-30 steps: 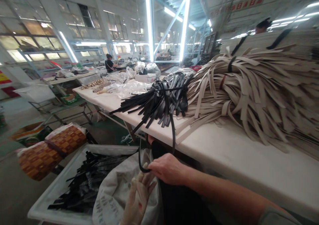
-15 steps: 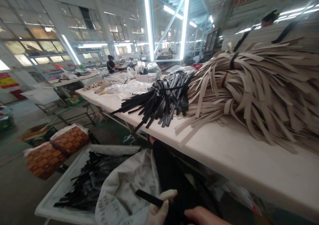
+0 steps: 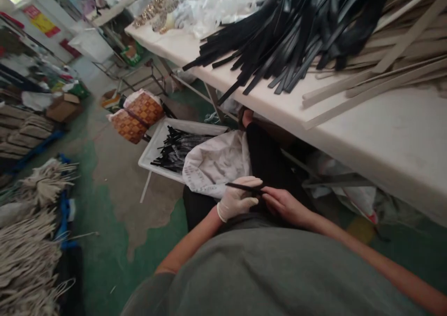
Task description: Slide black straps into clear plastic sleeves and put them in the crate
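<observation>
My left hand (image 3: 238,198), in a white glove, is closed on a thin black strap (image 3: 240,186) over my lap. My bare right hand (image 3: 284,203) touches the same strap at its right end, fingers curled on it. Both hands sit just above my dark trousers, below the edge of the white table (image 3: 384,134). A pile of black straps (image 3: 289,31) lies on the table above, beside beige strips (image 3: 394,59).
A white sack (image 3: 213,164) drapes over my left knee. Beside it a white tray (image 3: 153,146) holds more black straps. Checked brown bundles (image 3: 136,115) lie on the green floor. Bundled beige handles (image 3: 31,241) are stacked at the left.
The view has tipped down from the table to my lap. Both hands have drawn back to my lap, holding a short black strap between them.
</observation>
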Action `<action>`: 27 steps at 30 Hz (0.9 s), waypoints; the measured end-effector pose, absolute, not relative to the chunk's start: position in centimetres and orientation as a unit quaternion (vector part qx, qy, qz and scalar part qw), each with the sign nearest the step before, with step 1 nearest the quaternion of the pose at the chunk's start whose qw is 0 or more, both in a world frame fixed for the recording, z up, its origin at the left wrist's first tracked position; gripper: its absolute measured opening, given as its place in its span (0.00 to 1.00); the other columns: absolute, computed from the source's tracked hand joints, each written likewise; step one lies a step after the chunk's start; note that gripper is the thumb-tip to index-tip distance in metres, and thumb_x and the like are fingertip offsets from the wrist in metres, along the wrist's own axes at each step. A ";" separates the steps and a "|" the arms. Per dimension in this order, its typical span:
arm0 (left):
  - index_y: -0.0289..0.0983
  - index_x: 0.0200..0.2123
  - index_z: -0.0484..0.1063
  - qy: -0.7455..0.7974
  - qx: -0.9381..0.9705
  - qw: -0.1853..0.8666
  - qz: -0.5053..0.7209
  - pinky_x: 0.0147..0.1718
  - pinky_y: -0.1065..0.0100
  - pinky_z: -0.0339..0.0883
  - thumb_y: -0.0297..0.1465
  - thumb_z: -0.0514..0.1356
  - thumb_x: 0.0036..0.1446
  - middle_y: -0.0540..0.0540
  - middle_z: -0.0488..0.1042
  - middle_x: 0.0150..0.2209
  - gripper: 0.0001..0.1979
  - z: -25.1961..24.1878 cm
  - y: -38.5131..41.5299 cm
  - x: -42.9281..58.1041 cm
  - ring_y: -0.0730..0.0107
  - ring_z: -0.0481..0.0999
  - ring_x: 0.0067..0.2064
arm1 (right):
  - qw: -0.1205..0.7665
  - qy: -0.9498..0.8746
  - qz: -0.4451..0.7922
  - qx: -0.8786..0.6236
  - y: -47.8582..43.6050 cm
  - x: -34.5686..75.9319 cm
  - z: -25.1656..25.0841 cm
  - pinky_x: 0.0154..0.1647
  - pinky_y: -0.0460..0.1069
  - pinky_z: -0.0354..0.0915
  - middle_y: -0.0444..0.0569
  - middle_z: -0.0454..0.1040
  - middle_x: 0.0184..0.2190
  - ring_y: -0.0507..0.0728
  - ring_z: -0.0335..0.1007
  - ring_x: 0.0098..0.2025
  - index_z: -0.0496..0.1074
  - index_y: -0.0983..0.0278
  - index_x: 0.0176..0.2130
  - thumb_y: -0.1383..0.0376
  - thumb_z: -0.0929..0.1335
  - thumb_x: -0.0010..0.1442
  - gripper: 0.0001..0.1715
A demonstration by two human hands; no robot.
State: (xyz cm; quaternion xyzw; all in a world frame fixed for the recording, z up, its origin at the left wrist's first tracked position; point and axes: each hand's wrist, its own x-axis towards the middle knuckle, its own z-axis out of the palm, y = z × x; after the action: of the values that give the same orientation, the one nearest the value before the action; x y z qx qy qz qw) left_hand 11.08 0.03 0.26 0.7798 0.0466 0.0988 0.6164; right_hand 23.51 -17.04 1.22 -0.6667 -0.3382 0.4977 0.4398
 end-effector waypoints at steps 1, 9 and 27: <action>0.36 0.54 0.73 0.095 0.783 0.608 0.090 0.59 0.58 0.60 0.40 0.57 0.62 0.39 0.74 0.54 0.21 -0.8 1.1 10.7 0.57 0.71 0.57 | 0.450 -0.320 0.499 -0.668 -17.0 23.5 0.8 0.20 0.45 0.55 0.38 0.63 0.16 0.49 0.56 0.17 0.71 0.66 0.42 0.50 0.59 0.66 0.24; 0.27 0.40 0.77 0.397 0.815 0.423 -0.012 0.45 0.63 0.62 0.39 0.53 0.64 0.38 0.79 0.37 0.20 -8.6 9.6 10.1 0.60 0.75 0.42 | 0.539 -0.217 0.499 -0.643 -16.2 24.9 0.3 0.13 0.44 0.47 0.39 0.67 0.19 0.47 0.52 0.13 0.68 0.67 0.52 0.50 0.61 0.65 0.27; 0.39 0.42 0.80 0.380 0.885 0.266 -0.051 0.49 0.67 0.62 0.34 0.53 0.63 0.41 0.80 0.45 0.16 -6.4 8.9 8.3 0.60 0.76 0.48 | 0.617 -0.142 0.477 -0.609 -15.4 25.8 -1.1 0.19 0.45 0.53 0.45 0.73 0.28 0.46 0.57 0.17 0.71 0.64 0.42 0.52 0.66 0.61 0.19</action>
State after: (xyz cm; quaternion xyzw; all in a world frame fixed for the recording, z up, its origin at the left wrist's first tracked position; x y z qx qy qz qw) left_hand 8.26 8.92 -6.39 0.8845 0.3796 -0.0507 0.2663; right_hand 25.77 -15.41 -1.14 -0.6090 -0.1423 0.4775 0.6172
